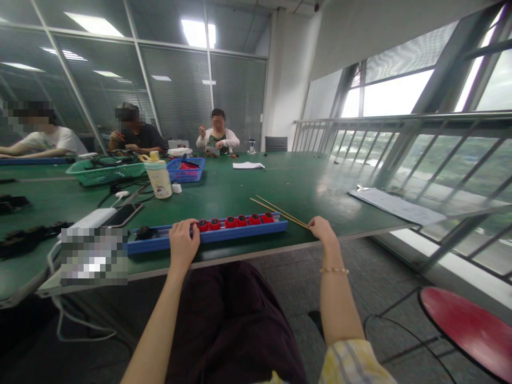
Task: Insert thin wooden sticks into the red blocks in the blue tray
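No writing can be read on the blue tray [244,233] or the sheet of paper [396,206] beside it.

Light-assembly workroom on an upper floor, office-style in its fittings. A long green-topped bench [256,181] running down the room, with a seated worker [218,133] at its far end, hands raised over small parts, and another seated worker [134,130] nearby. Along the bench, a green plastic basket [104,173], a blue plastic basket [186,169], tangled black cables [116,160] and a narrow blue tray [208,233] of small red components. Overhead, recessed fluorescent panels [94,24]. To one side, glazed partitions with slatted blinds [176,90]. Opposite, tall windows [392,93] behind a metal railing [420,128], with greenery beyond. Grey carpet tiles [360,261] underfoot.
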{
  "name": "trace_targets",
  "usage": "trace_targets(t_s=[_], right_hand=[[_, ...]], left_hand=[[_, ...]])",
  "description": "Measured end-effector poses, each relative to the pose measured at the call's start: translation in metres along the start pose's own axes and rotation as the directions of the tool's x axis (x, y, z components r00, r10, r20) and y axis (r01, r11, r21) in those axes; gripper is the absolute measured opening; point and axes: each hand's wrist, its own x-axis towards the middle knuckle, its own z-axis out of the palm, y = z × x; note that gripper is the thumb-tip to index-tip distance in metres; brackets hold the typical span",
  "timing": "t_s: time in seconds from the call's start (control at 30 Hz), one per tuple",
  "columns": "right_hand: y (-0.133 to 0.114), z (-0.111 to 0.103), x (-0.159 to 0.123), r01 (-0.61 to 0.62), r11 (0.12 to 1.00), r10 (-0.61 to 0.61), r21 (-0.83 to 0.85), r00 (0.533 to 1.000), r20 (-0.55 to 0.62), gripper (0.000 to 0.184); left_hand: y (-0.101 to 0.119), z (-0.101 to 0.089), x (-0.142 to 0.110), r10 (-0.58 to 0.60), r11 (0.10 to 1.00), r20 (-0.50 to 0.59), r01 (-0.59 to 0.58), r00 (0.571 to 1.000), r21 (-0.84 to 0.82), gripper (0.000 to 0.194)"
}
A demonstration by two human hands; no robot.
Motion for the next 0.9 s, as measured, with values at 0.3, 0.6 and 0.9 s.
trace_targets(t_s=[0.3, 0.6, 0.9], right_hand=[[0.008, -0.001, -0.004, -0.017, 0.998, 0.017, 0.059, 1.0, 0.0, 0.024], [0.005, -0.007, -0.009, -0.049, 0.997, 0.049, 0.067, 0.999, -0.01, 0.023], [-0.006, -0.013, -0.011, -0.014, 1.0, 0.012, 0.015, 0.996, 0.088, 0.016]], left_hand=[[0.001, -0.001, 0.0, -0.009, 1.0, 0.003, 0.009, 1.0, -0.012, 0.024], [-0.001, 0.0, 0.0, -0.003, 1.0, 0.004, 0.003, 1.0, -0.008, 0.024], [-0.001, 0.001, 0.0, -0.003, 1.0, -0.001, 0.003, 1.0, -0.002, 0.024]])
